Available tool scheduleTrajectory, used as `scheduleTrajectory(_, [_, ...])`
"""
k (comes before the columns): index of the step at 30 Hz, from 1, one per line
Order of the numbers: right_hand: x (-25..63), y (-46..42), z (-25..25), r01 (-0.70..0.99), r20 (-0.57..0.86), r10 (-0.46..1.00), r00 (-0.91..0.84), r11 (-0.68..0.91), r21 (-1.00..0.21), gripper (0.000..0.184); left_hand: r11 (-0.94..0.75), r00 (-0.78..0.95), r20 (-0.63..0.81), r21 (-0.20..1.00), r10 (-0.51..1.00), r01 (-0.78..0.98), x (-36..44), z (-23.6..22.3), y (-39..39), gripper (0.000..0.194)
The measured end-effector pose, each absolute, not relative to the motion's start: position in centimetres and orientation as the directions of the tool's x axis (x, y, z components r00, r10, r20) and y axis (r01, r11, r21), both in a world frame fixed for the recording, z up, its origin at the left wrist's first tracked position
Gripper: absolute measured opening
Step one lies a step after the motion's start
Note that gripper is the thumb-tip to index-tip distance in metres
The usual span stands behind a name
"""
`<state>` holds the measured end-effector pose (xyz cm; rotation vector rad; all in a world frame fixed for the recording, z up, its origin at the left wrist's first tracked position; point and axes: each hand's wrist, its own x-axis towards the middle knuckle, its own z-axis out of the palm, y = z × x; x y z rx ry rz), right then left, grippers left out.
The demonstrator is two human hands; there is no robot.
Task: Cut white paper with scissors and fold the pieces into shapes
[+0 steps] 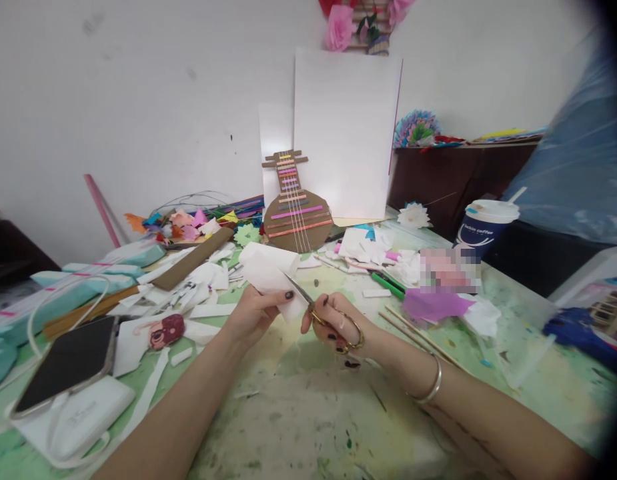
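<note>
My left hand (255, 312) is closed on a sheet of white paper (269, 265), its thumb lying along the near side. The paper curls upward at the far end. In my right hand (335, 323) is a pair of scissors (304, 297) with gold-coloured handles; my fingers are around the loops. The blades point up and left, over the white paper, and whether they cut into it I cannot tell. White paper scraps (201, 287) lie left of my left hand. Two thin wooden sticks (422, 337) rest right of my right hand.
A cardboard lute (298, 217) with strings leans against a white board (345, 133) at the back. A paper cup (483, 227) stands at right. A phone (68, 363) rests on a white power bank (83, 420) at left. Purple paper (435, 303) lies at right.
</note>
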<state>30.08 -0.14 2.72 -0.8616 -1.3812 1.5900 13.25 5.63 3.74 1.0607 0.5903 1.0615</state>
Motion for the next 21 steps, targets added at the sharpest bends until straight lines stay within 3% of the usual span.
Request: scheduleTrajectory(21, [30.02,-0.15,2.47,-0.16,0.04,0.913,-0.407,-0.028,-0.987,0.057,0.042,0.515,0.14,0.944,0.846,-0.326,13.36,3.61,5.37,0.01])
